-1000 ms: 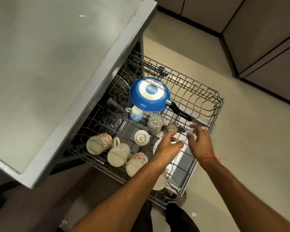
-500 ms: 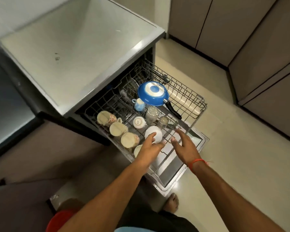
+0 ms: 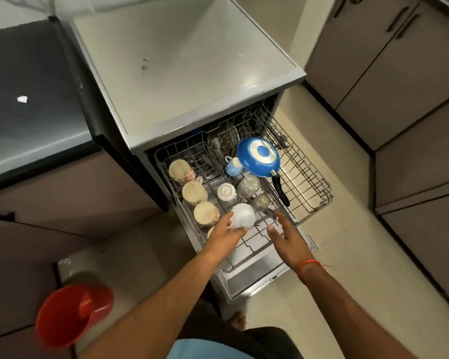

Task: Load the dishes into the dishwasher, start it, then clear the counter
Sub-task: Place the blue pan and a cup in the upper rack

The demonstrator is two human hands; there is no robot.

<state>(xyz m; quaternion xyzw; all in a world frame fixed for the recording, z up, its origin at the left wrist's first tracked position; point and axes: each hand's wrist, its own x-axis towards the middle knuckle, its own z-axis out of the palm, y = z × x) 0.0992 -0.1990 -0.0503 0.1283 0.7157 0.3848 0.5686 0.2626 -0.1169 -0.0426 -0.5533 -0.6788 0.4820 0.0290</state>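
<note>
The dishwasher's wire rack [image 3: 313, 187] is pulled out over the open door [image 3: 257, 278]. In it lie an upside-down blue pan [image 3: 257, 158] with a black handle, three floral mugs [image 3: 195, 193] in a row on the left, a blue cup [image 3: 233, 165], a small white cup [image 3: 226, 192] and two glasses [image 3: 248, 186]. A white ribbed bowl [image 3: 243, 215] sits upside down at the rack's front. My left hand [image 3: 224, 234] touches the bowl's near side with relaxed fingers. My right hand [image 3: 285, 231] hovers open over the rack beside it, holding nothing.
The dishwasher's grey top [image 3: 182, 63] is above the rack. A dark counter [image 3: 31, 94] at left carries white crumpled scraps [image 3: 22, 99]. A red bucket [image 3: 68, 314] stands on the floor at lower left. Brown cabinets [image 3: 399, 73] line the right side.
The view has pulled back and up, so the counter and red bucket now show. Both hands have stayed over the rack's front, by the white bowl that came into view.
</note>
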